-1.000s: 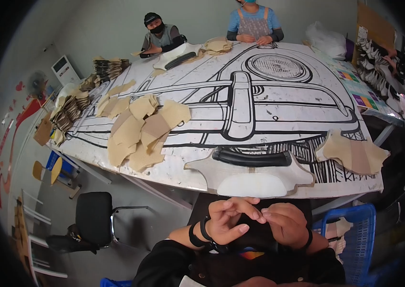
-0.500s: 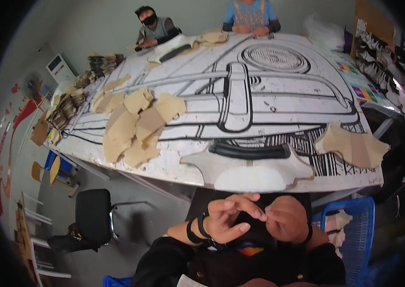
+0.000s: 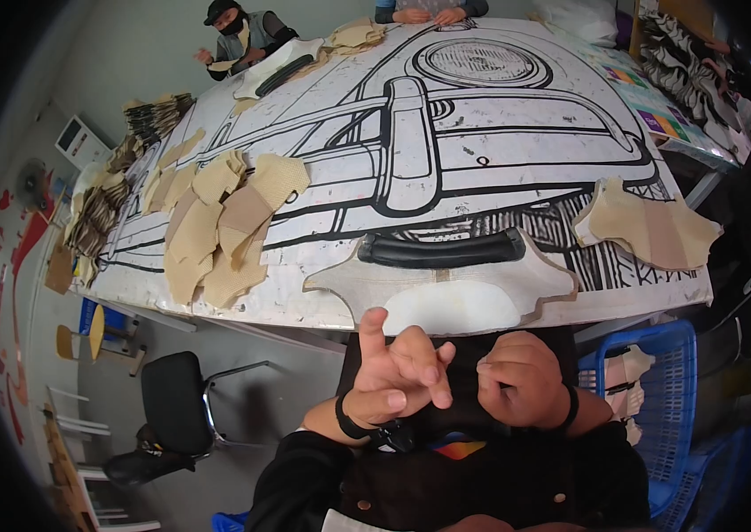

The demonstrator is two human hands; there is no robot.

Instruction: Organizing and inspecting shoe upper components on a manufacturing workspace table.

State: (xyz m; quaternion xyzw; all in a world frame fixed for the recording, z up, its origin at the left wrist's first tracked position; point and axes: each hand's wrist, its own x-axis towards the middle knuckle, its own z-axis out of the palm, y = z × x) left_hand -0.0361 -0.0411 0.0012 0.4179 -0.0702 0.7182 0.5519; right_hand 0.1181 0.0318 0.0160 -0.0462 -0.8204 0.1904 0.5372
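Black bands circle both wrists behind the bare hands. Left hand: half open, one finger raised, the others bent and spread; no object is visible in its grasp. Right hand: curled into a loose fist just beside the left, apart from it; whether the curl encloses anything small cannot be told. Beyond the fingers, a pale shaped board lies on the table along its near edge, with a black handle across its far side. The raised finger overlaps the board's near rim in view; contact cannot be confirmed. Caution: a knuckle or sleeve catching that rim could tip the board off the edge. To the left, overlapping tan pieces form a loose pile; a sideways push on the board could scatter them. To the right, a tan stack sits near the corner; a careless reach could knock it toward the blue basket below.
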